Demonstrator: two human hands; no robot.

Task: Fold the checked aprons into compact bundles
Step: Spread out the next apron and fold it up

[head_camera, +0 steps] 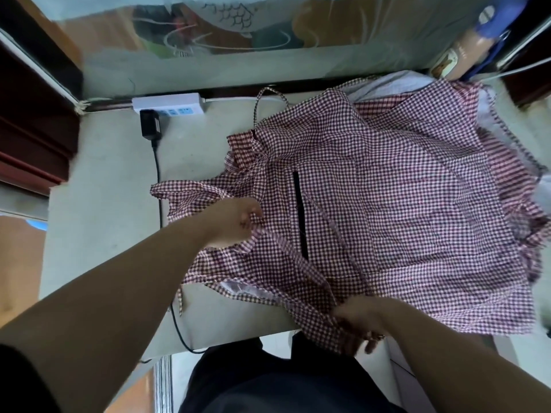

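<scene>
Item: red-white checked apron (402, 204), spread open on table (104, 174), right of power strip (170, 104). L hand (235, 222) pinches tie strap (298, 257); R hand (360, 320) grips hem farthest from strip. Step: pre-fold, strap gathering. Next, prob.: tuck straps in, fold sides over.

Left arm reaches toward two o'clock, left hand (235, 223) pinching the apron (402, 204). Right arm reaches toward ten o'clock, right hand (360, 321) gripping its near edge.

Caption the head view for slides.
Left hand and right hand grip a red checked fabric apron on a pale table.
</scene>
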